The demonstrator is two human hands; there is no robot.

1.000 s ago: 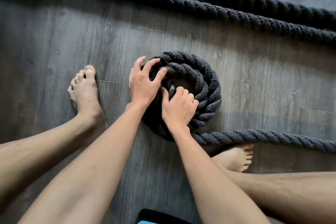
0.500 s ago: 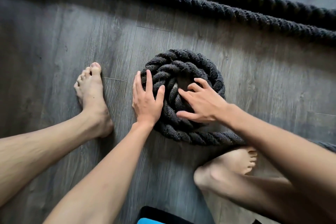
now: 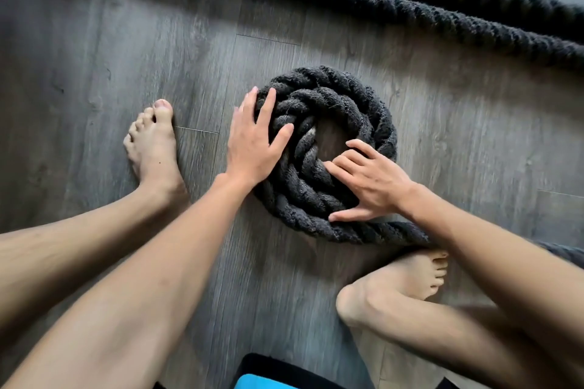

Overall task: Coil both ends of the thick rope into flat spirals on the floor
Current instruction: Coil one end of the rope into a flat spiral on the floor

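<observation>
A thick, dark grey twisted rope lies wound in a flat spiral [image 3: 354,98] on the floor, with a small bare gap at its centre. My left hand [image 3: 256,142] rests flat on the spiral's left side, fingers spread over the outer turns. My right hand [image 3: 369,180] lies on the lower right part, fingers bent onto the inner turns and thumb pressed against the outer turn. From under my right forearm the rope's free run [image 3: 562,251] leads off to the right.
Two more lengths of the same rope [image 3: 410,6] cross the top of the view, running down to the right. My bare left foot [image 3: 155,148] stands left of the spiral, my right foot [image 3: 407,281] just below it. The floor is grey wood plank [image 3: 126,41].
My right hand has swung from the spiral's lower left to its lower right, and the rope's outer turn now lies closer against the coil. My left hand slid slightly down the left side.
</observation>
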